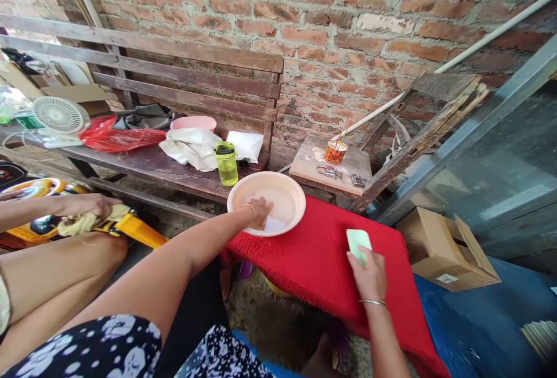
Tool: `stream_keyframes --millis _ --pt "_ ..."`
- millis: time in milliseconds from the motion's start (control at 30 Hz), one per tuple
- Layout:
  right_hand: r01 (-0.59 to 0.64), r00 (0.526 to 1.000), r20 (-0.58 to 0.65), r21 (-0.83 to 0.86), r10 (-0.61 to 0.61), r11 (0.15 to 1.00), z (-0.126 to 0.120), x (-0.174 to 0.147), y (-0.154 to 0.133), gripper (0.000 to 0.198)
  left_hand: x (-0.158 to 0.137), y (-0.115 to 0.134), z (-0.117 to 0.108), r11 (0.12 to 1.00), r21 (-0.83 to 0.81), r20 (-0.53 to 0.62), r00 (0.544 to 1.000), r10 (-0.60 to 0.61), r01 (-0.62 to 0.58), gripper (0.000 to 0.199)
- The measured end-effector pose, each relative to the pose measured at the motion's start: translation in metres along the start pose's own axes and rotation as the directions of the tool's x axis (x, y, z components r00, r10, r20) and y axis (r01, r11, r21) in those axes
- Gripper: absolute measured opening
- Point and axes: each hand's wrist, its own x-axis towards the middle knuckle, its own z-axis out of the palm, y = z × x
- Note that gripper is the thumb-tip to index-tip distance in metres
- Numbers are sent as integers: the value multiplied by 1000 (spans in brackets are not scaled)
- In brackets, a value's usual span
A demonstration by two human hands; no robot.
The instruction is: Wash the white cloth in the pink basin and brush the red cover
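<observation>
My left hand [260,212] reaches down into a pale pink basin [299,215] that appears to hold cloudy water. Its fingers look spread, and a white piece [275,225] lies close beside the palm; whether they touch I cannot tell. My right hand [369,273] is closed on the near end of a pale green, flat block with rounded corners [358,241], just over the red cloth [322,250]. What the block is made of does not show.
A green bottle [227,164] stands on the wooden bench [130,164] behind the basin. A small stool [300,160] holds a paper cup [335,153] and padlocks [328,172]. At right sits a cardboard box [435,256]. Another person's hand [98,205] holds a cloth at left.
</observation>
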Motion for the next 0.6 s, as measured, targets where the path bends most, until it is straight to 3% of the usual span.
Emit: stream_keyframes --millis 133,267,433,600 --pt "234 963 148 -55 -224 971 35 -1 -73 38 -1 9 -8 996 52 98 993 -71 66 130" --pt "303 937 216 -106 -276 947 45 2 -96 35 -2 19 -16 988 135 111 989 -93 78 131" --pt "178 966 220 -189 -135 966 27 18 -54 38 -4 22 -19 983 174 85 994 -69 54 132" --pt "-119 973 160 -265 165 957 -19 24 13 42 -19 17 -23 981 191 34 999 -33 26 117"
